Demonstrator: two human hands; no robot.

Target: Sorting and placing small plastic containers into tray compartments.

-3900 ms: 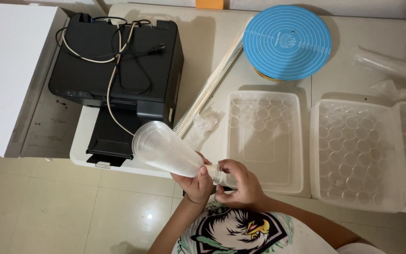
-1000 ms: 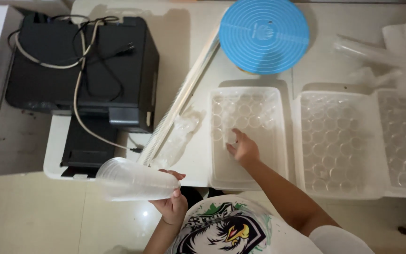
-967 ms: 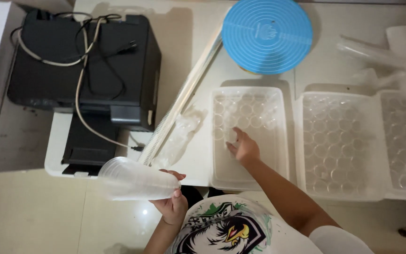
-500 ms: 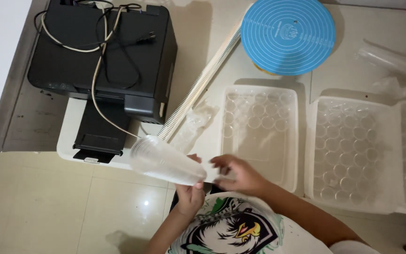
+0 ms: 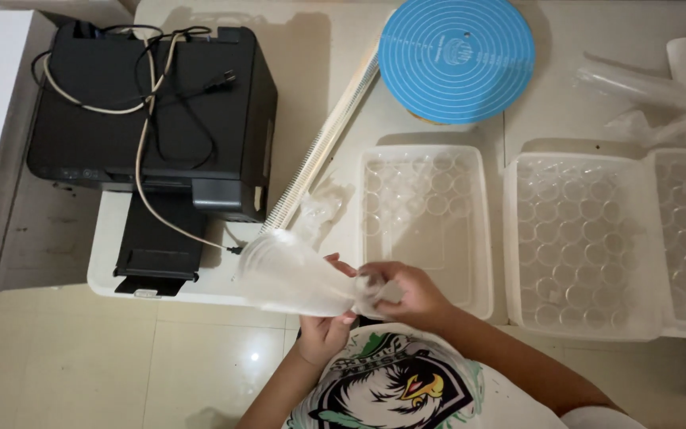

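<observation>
Printer point(image 5: 152, 119) sits far left on the table point(image 5: 311, 71), and I see a clear tray point(image 5: 426, 226) just right of centre. Near the table's edge, my left hand point(image 5: 323, 330) grips a stack of clear cups point(image 5: 295, 278) lying sideways, while my right hand point(image 5: 406, 290) pinches its narrow end.

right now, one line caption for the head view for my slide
Left hand holds a stack of clear cups while the right hand pinches its narrow end beside a clear tray.
</observation>
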